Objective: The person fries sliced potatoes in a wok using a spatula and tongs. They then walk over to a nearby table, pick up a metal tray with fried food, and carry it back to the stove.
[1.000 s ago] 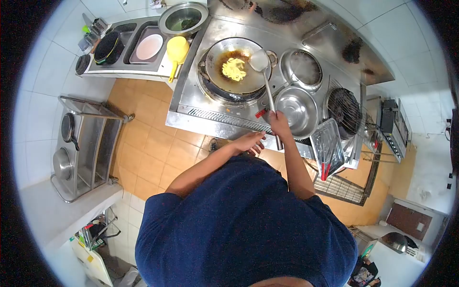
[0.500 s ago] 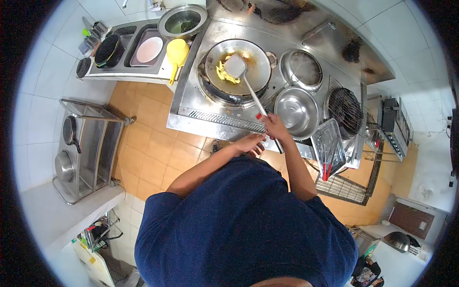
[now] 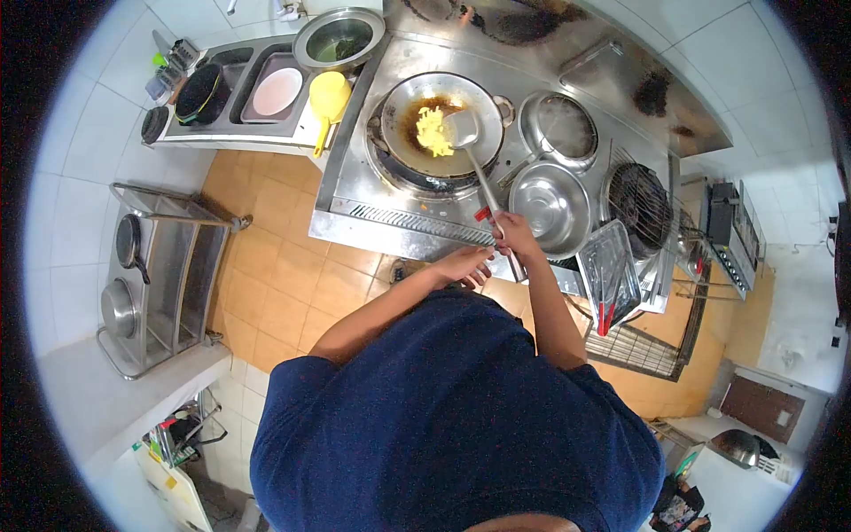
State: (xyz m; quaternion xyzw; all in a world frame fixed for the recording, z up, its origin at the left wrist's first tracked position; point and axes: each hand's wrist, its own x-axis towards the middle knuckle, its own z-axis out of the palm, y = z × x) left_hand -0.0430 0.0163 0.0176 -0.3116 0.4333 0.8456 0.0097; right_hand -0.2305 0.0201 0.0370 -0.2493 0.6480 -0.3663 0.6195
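In my right hand is the handle of a long wok spatula, the fingers wrapped round it near a red band. Its flat blade rests inside the wok, beside a heap of yellow food that looks like egg. Brown liquid or oil spreads around the food on the wok's bottom. My left hand hangs in front of my shirt, fingers loosely apart and nothing visible in them. It is close to the lower end of the spatula handle without holding it.
Right of the wok, a steel bowl and a steaming pan sit on the stove. Beyond are a wire grate and a rectangular tray. A yellow ladle and a steel basin stand left by the sink.
The spatula blade has moved right in the wok, from over the yellow food to beside it. The food now lies gathered in a heap. My left hand has barely moved.
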